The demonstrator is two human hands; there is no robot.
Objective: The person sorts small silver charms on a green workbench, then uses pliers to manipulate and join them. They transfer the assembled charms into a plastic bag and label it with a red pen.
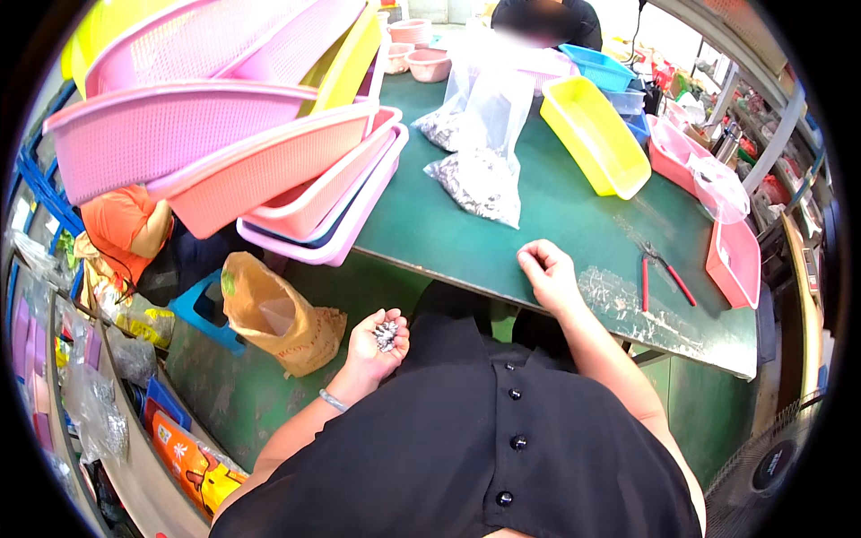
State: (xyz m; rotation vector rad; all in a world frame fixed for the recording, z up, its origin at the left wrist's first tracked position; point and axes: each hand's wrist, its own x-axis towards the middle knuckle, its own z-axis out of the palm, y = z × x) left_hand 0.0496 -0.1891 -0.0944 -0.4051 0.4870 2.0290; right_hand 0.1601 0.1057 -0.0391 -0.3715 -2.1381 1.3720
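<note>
My left hand [369,351] is turned palm up beside my lap, its fingers curled around a small heap of silvery metal pieces [386,336]. Their exact kind is too small to tell. At the near edge of the green table [448,247], my right hand [549,276] has its fingers bent and thumb pressed in. Whatever may be between those fingertips is hidden. Beyond it on the tabletop lie two clear plastic bags [480,184] filled with similar small grey pieces. Red-handled pliers [662,269] rest to the right of my right hand.
Pink and purple plastic baskets [188,134] are piled high at the left. Below them stand an open brown paper sack [278,314] and a blue stool [204,309]. A yellow basket [596,134] and pink trays [734,260] sit rightward. One person [547,22] is across the table, another [126,229] left.
</note>
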